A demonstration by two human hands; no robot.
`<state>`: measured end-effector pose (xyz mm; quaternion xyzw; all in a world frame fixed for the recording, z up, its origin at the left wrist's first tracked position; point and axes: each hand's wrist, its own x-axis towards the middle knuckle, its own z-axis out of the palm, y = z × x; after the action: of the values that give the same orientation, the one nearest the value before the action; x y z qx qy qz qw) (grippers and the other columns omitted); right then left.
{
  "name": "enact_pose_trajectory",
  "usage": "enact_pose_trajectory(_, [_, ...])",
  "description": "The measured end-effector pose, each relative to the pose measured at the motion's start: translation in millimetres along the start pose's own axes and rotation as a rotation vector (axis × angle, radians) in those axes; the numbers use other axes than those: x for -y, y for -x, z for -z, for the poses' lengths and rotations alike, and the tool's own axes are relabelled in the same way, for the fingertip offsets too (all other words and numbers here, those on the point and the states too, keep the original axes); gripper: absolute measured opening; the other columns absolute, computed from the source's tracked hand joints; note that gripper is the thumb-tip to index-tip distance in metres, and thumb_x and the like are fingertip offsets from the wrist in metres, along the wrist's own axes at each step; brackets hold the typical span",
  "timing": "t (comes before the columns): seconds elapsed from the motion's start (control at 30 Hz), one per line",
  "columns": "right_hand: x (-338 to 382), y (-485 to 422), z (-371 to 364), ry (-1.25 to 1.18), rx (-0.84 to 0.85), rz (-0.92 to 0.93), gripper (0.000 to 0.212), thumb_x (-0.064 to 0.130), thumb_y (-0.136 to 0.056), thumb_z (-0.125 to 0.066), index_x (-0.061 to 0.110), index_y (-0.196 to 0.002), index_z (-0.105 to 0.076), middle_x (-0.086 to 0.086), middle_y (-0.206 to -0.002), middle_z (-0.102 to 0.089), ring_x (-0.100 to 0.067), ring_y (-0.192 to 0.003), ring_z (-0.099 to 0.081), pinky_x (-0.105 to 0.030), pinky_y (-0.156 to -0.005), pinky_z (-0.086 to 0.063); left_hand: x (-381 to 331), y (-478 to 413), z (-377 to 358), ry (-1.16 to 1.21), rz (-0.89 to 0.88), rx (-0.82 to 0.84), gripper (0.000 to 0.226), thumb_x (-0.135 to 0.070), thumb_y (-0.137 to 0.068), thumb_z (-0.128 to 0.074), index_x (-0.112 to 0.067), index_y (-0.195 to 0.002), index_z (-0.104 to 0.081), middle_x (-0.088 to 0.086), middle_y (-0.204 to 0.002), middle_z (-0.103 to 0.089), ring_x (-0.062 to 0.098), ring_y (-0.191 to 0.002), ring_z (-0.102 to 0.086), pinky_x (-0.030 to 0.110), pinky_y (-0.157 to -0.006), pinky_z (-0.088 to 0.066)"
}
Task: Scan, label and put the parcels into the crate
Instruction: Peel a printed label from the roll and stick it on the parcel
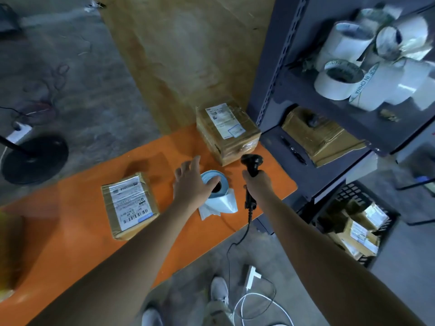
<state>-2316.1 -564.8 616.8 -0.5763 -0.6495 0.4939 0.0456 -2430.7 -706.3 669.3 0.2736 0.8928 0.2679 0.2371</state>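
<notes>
Two taped cardboard parcels lie on the orange table [70,220]: a cube-shaped parcel [227,132] with a white label at the far right, and a flatter parcel [129,205] with a barcode label at the left. Between them stands a blue label roll [216,184] with a loose strip hanging toward me. My left hand [190,182] reaches over the roll, fingers spread, thumb at its core. My right hand [257,182] grips a black barcode scanner [251,164], its head pointing at the cube-shaped parcel. A black crate [348,198] with several parcels sits on the floor at the right.
A dark metal shelf [277,90] stands right of the table, holding white tape rolls [339,83], a cardboard box [322,135] and pens. The scanner's cable [235,243] hangs down to the floor. A black round stand base [33,161] sits at the left. My shoes and white cables are below.
</notes>
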Motion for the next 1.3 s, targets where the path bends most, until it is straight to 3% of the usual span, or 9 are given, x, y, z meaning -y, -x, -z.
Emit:
enact_pose_trajectory(0.17, [-9,-19,1,0.071,-0.016,-0.007,0.04,0.038,-0.098,-0.053,0.005,-0.12,-0.053,-0.002,-0.073,-0.051,-0.016,-0.055,-0.047,-0.026,-0.046,-0.031,9,-13,-18,-0.092,-0.035,0.003,0.077,-0.053,-0.086,-0.061,-0.022,-0.148,-0.028,0.008,-0.149,-0.032,0.031,-0.135,-0.027,0.048,-0.103,-0.038])
enact_pose_trajectory(0.33, [-14,-20,0,0.109,-0.011,0.005,0.049,0.045,-0.097,-0.053,0.01,-0.13,-0.048,-0.008,-0.091,-0.059,-0.026,-0.076,-0.058,-0.03,-0.055,-0.04,15,-17,-26,-0.095,-0.019,0.007,0.076,-0.053,-0.084,-0.063,-0.023,-0.146,-0.031,0.007,-0.147,-0.034,0.031,-0.133,-0.027,0.048,-0.1,-0.039])
enact_pose_trajectory(0.57, [-13,-7,6,0.212,-0.039,0.061,0.043,0.043,-0.1,-0.045,0.009,-0.127,-0.049,-0.003,-0.085,-0.055,-0.019,-0.066,-0.053,-0.029,-0.05,-0.035,22,-15,-25,-0.091,-0.016,0.018,0.076,-0.053,-0.084,-0.063,-0.021,-0.145,-0.031,0.008,-0.146,-0.035,0.031,-0.133,-0.028,0.047,-0.098,-0.04])
enact_pose_trajectory(0.63, [-7,2,8,0.249,-0.066,0.089,0.047,0.043,-0.1,-0.045,0.01,-0.134,-0.045,-0.009,-0.103,-0.056,-0.025,-0.082,-0.057,-0.032,-0.06,-0.043,24,-12,-22,-0.081,-0.022,0.016,0.076,-0.053,-0.084,-0.063,-0.021,-0.145,-0.032,0.008,-0.146,-0.035,0.031,-0.133,-0.029,0.047,-0.099,-0.039])
enact_pose_trajectory(0.7, [-1,14,5,0.295,-0.127,0.151,0.052,0.044,-0.099,-0.046,0.013,-0.14,-0.041,-0.012,-0.127,-0.05,-0.031,-0.107,-0.054,-0.042,-0.082,-0.049,27,-8,-17,-0.058,-0.022,0.004,0.075,-0.053,-0.084,-0.063,-0.021,-0.144,-0.033,0.008,-0.147,-0.035,0.031,-0.133,-0.029,0.046,-0.1,-0.039])
enact_pose_trajectory(0.8, [11,33,-9,0.355,-0.177,0.291,0.053,0.046,-0.096,-0.05,0.017,-0.14,-0.044,-0.008,-0.139,-0.045,-0.029,-0.124,-0.046,-0.045,-0.099,-0.044,36,-2,-10,-0.03,0.001,-0.007,0.074,-0.054,-0.086,-0.061,-0.02,-0.145,-0.033,0.009,-0.149,-0.034,0.032,-0.136,-0.027,0.047,-0.102,-0.037])
enact_pose_trajectory(1.07, [36,52,-64,0.525,0.023,0.357,0.041,0.052,-0.095,-0.049,0.015,-0.102,-0.066,-0.004,-0.097,-0.066,-0.024,-0.095,-0.063,-0.03,-0.066,-0.045,58,8,13,0.039,0.071,-0.04,0.059,-0.037,-0.093,-0.053,-0.021,-0.145,-0.033,0.012,-0.147,-0.034,0.032,-0.136,-0.028,0.045,-0.105,-0.033])
enact_pose_trajectory(1.17, [41,52,-84,0.701,0.018,0.332,0.056,0.066,-0.089,-0.048,0.015,-0.105,-0.063,-0.007,-0.098,-0.067,-0.024,-0.097,-0.063,-0.036,-0.077,-0.053,64,12,19,0.069,0.088,-0.038,0.056,-0.032,-0.093,-0.051,-0.022,-0.145,-0.033,0.013,-0.147,-0.034,0.034,-0.136,-0.03,0.048,-0.108,-0.033])
enact_pose_trajectory(1.3, [40,51,-102,0.844,-0.048,0.31,0.071,0.071,-0.08,-0.057,0.018,-0.125,-0.043,-0.005,-0.11,-0.064,-0.027,-0.115,-0.053,-0.038,-0.086,-0.043,69,18,24,0.113,0.081,-0.037,0.052,-0.03,-0.094,-0.05,-0.018,-0.143,-0.037,0.012,-0.145,-0.036,0.032,-0.136,-0.031,0.047,-0.11,-0.033])
